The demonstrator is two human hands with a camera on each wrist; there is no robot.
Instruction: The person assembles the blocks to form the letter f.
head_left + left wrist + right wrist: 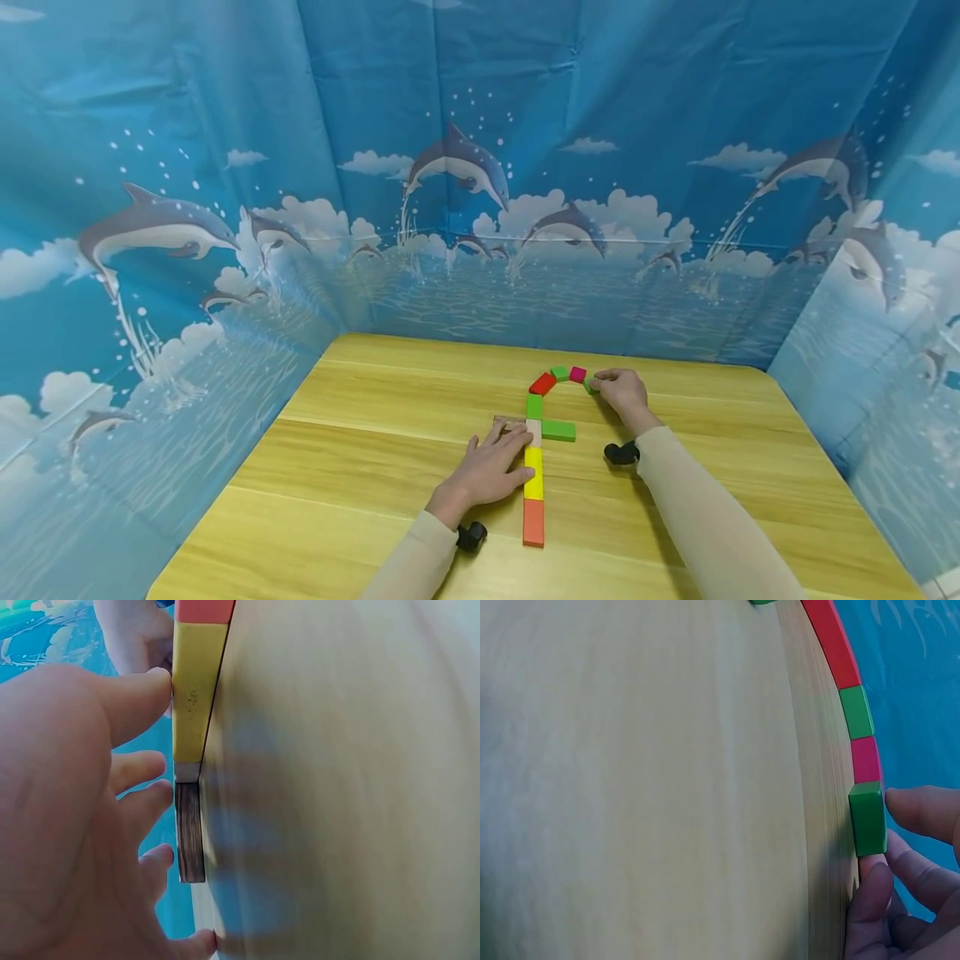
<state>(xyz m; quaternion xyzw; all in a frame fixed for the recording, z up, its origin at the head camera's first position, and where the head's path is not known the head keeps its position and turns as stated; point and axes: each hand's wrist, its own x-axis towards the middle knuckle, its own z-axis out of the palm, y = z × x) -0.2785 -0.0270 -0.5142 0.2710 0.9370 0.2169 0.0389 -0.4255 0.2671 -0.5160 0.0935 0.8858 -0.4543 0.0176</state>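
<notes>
Toy building blocks lie in a line with a curved top on the table. My left hand rests with spread fingers over the dark brown block and the pale block, its thumb on the yellow block. An orange-red block forms the near end. At the far right end of the curve, my right hand pinches a small green block between thumb and fingers. That block sits against a pink block, which follows another green block and a red block.
A green block sticks out to the right of the line, and a smaller green block stands above the pale one. The wooden table ends at a blue dolphin-print curtain. Black wrist devices hang beneath both wrists.
</notes>
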